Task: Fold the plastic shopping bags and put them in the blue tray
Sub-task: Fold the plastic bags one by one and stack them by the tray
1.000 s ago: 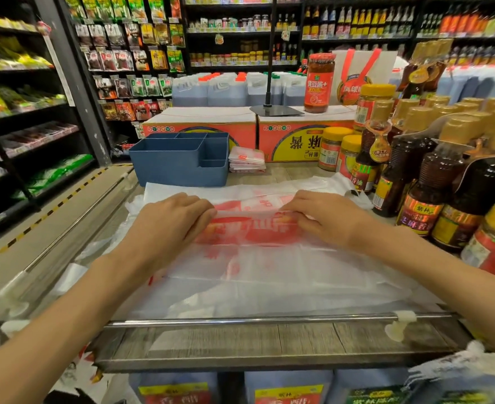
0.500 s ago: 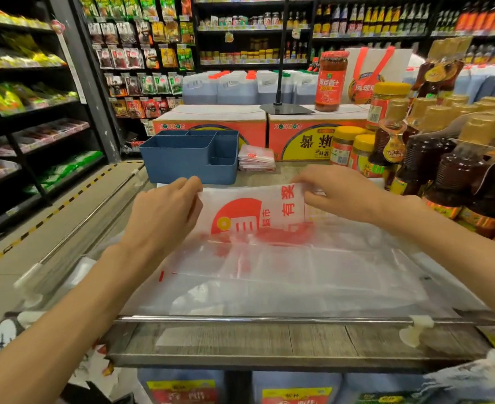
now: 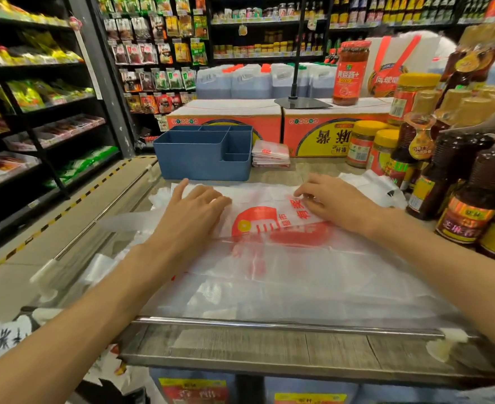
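A white plastic shopping bag (image 3: 269, 225) with a red logo lies flat on the wooden counter, its near half folded away from me over the far half. My left hand (image 3: 194, 208) presses flat on the folded flap's left side. My right hand (image 3: 330, 199) rests on the flap's right side, fingertips bent onto the plastic. More translucent bags (image 3: 284, 287) lie spread beneath, reaching the counter's near rail. The blue tray (image 3: 202, 161), with several compartments, stands just beyond the bag. Beside the tray sits a small stack of folded bags (image 3: 271, 154).
Dark sauce bottles (image 3: 467, 193) and yellow-lidded jars (image 3: 368, 144) crowd the counter's right side. Orange cartons (image 3: 229, 123) stand behind the tray, with a black stand base (image 3: 301, 102) on top. A metal rail (image 3: 269, 325) edges the counter. An aisle with shelves runs on the left.
Both hands carried the bag's near edge away from me, folding it over toward the tray. They now press the folded flap down flat.
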